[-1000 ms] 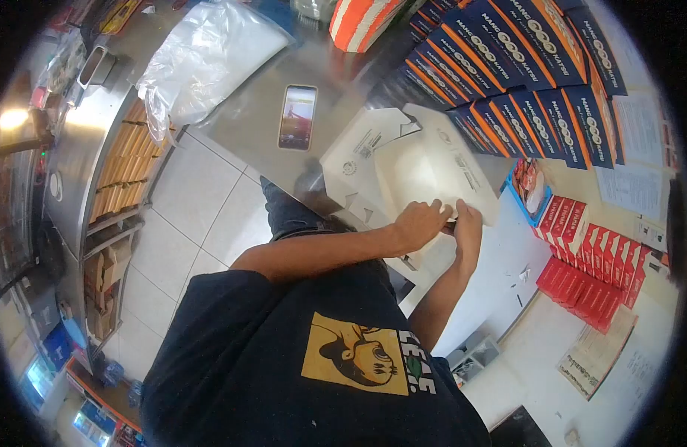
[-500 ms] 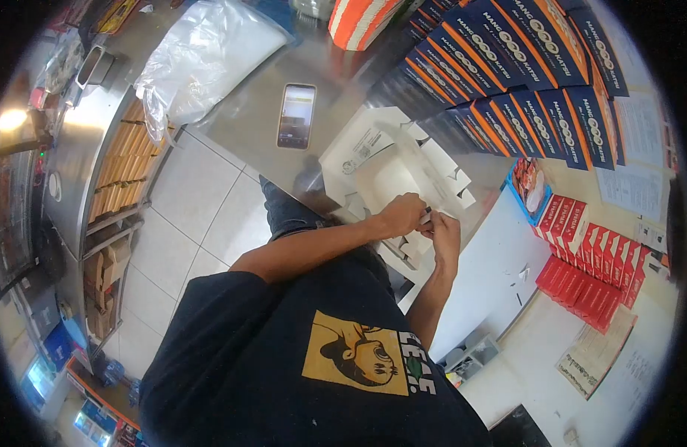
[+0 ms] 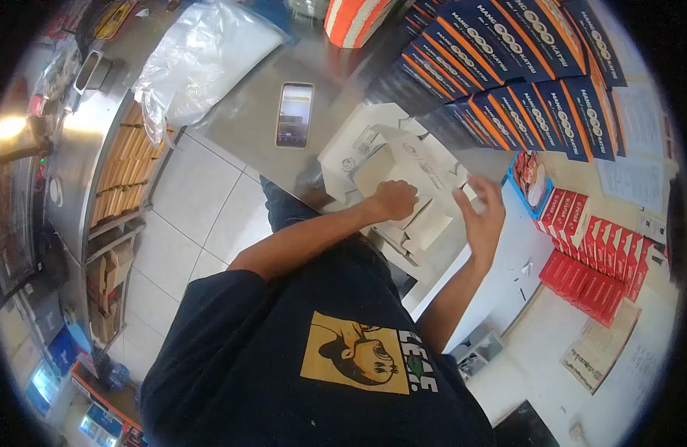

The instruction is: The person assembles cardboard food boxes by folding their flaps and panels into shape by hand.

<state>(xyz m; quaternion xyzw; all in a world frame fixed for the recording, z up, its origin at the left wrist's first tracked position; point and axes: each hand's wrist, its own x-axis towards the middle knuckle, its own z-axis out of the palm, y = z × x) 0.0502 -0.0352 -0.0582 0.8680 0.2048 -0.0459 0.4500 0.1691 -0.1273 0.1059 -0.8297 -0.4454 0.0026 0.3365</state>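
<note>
A partly folded white cardboard box lies on the metal counter, its inner faces showing some dark print and slotted flaps standing at its edges. My left hand is closed in a fist at the box's near side, with the fingers curled over a panel and the fingertips hidden. At the right corner of the box, my right hand has its thumb and fingers apart around a small flap. Whether the right fingers press on that flap I cannot tell. Left of the box lies a phone with its screen lit.
Dark blue and orange boxes are stacked at the upper right. Red boxes stand farther right beside a blue-edged pack. A clear plastic bag lies at the upper left, near an orange-striped object. Shelves stand left.
My hands have come apart from a shared hold at the box's near edge. The right moved up and right with fingers spreading; the left moved slightly up and left. A printed panel now shows.
</note>
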